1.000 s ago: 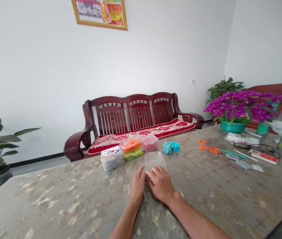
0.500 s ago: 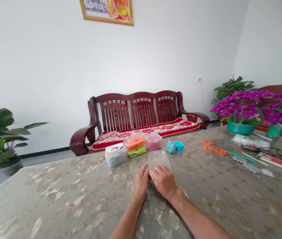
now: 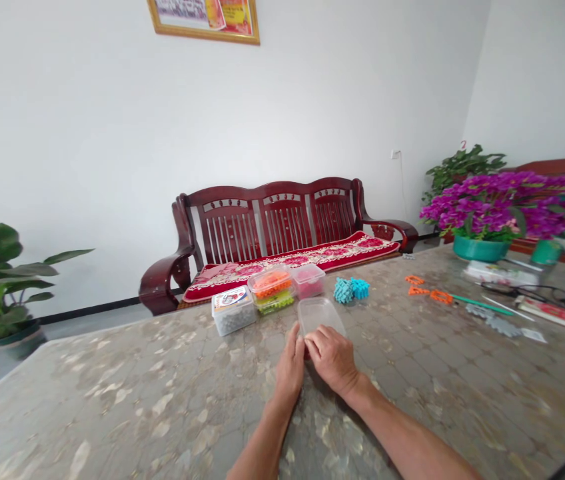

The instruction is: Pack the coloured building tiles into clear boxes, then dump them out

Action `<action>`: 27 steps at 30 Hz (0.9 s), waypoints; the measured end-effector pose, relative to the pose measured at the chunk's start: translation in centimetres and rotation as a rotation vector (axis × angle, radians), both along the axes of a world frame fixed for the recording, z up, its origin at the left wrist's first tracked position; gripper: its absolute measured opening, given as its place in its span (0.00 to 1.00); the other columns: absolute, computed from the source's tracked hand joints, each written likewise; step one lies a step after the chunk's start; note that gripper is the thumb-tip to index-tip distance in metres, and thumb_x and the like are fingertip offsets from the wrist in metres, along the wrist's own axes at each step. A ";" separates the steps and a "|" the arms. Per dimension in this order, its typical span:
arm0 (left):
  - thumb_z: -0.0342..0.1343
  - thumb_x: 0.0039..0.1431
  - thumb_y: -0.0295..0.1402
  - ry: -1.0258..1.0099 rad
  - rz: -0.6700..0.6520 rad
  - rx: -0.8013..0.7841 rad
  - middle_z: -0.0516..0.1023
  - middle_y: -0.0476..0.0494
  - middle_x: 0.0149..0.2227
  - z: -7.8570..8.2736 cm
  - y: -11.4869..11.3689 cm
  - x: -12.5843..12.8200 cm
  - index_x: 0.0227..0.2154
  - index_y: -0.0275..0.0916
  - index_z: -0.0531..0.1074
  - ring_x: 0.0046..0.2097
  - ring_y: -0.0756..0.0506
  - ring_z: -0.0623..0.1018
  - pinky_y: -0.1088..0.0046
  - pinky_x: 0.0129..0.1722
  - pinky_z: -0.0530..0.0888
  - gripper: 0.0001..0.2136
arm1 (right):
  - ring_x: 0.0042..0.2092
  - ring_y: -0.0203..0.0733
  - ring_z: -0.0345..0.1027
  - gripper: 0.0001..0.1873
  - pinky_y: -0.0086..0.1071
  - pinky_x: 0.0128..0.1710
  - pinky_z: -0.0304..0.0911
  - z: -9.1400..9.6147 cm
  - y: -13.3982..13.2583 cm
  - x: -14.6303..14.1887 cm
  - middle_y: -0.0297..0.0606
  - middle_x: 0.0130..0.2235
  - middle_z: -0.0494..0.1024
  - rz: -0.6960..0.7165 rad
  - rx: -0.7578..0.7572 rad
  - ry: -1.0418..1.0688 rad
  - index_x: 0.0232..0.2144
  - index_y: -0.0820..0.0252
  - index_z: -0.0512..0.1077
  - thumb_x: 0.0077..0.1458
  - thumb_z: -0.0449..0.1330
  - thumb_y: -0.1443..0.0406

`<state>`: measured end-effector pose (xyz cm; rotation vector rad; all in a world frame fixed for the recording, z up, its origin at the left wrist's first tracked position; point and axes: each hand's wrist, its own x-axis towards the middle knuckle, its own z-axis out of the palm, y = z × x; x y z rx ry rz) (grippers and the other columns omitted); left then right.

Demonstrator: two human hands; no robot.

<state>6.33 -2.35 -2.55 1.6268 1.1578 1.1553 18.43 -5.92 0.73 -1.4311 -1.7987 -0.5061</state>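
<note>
A clear plastic box [image 3: 320,312] with rounded corners rests on the table just in front of me. My left hand [image 3: 290,363] grips its near left corner, fingers pointing forward along the side. Over the near edge curl the fingers of my right hand [image 3: 332,357], pressed on the rim. A bit of something red shows between the two hands, too covered to name. What is inside the box I cannot make out.
Behind stand a box of grey pieces [image 3: 234,313], stacked orange and green boxes [image 3: 271,290] and a pink box [image 3: 308,281]. Blue interlocking pieces [image 3: 345,290] lie beside them. Rightward are orange pieces [image 3: 441,297], grey pieces [image 3: 502,325], glasses [image 3: 560,300] and a flowerpot [image 3: 481,249].
The camera view has shifted slightly. Both hands stay at the near edge of the clear box, with the right fingers drawn a little closer together.
</note>
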 end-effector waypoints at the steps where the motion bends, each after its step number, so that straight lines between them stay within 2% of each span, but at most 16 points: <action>1: 0.43 0.66 0.35 0.006 -0.005 -0.008 0.65 0.37 0.64 -0.1 -0.1 0.1 0.61 0.35 0.61 0.65 0.43 0.64 0.63 0.66 0.57 0.23 | 0.33 0.37 0.65 0.12 0.32 0.33 0.50 0.1 0.0 0.1 0.33 0.28 0.73 0.001 -0.006 0.029 0.26 0.56 0.72 0.62 0.55 0.68; 7: 0.44 0.65 0.37 -0.009 -0.062 -0.051 0.60 0.38 0.67 -0.3 0.0 0.9 0.64 0.35 0.55 0.67 0.44 0.60 0.67 0.66 0.57 0.26 | 0.33 0.36 0.66 0.11 0.31 0.32 0.51 0.2 0.1 0.5 0.32 0.27 0.73 0.003 -0.006 0.111 0.26 0.56 0.73 0.60 0.55 0.70; 12: 0.44 0.62 0.33 -0.035 -0.026 -0.066 0.63 0.37 0.65 -0.8 0.6 1.1 0.64 0.33 0.55 0.67 0.43 0.61 0.65 0.66 0.57 0.27 | 0.32 0.36 0.66 0.11 0.30 0.32 0.50 0.0 0.1 0.4 0.33 0.27 0.73 0.013 -0.002 0.095 0.26 0.56 0.72 0.59 0.56 0.70; 16: 0.44 0.60 0.30 -0.053 -0.013 -0.045 0.64 0.37 0.65 -1.3 0.8 1.1 0.63 0.33 0.56 0.66 0.43 0.63 0.63 0.66 0.58 0.27 | 0.32 0.37 0.66 0.12 0.30 0.32 0.51 -0.2 -0.1 0.3 0.33 0.27 0.73 0.038 -0.028 0.124 0.26 0.55 0.73 0.60 0.56 0.70; 20: 0.42 0.61 0.29 -0.028 -0.035 -0.015 0.62 0.37 0.66 -1.4 0.7 1.1 0.64 0.32 0.55 0.66 0.44 0.62 0.64 0.66 0.58 0.27 | 0.32 0.36 0.66 0.13 0.30 0.32 0.52 0.0 -0.2 0.1 0.33 0.26 0.73 0.050 -0.028 0.153 0.25 0.55 0.73 0.60 0.55 0.70; 27: 0.43 0.60 0.29 -0.010 -0.015 -0.053 0.62 0.37 0.66 -1.0 0.4 1.1 0.65 0.32 0.54 0.65 0.43 0.64 0.67 0.64 0.61 0.29 | 0.32 0.36 0.68 0.13 0.27 0.33 0.56 0.9 0.3 0.4 0.35 0.28 0.75 0.080 0.016 0.324 0.26 0.57 0.73 0.61 0.54 0.67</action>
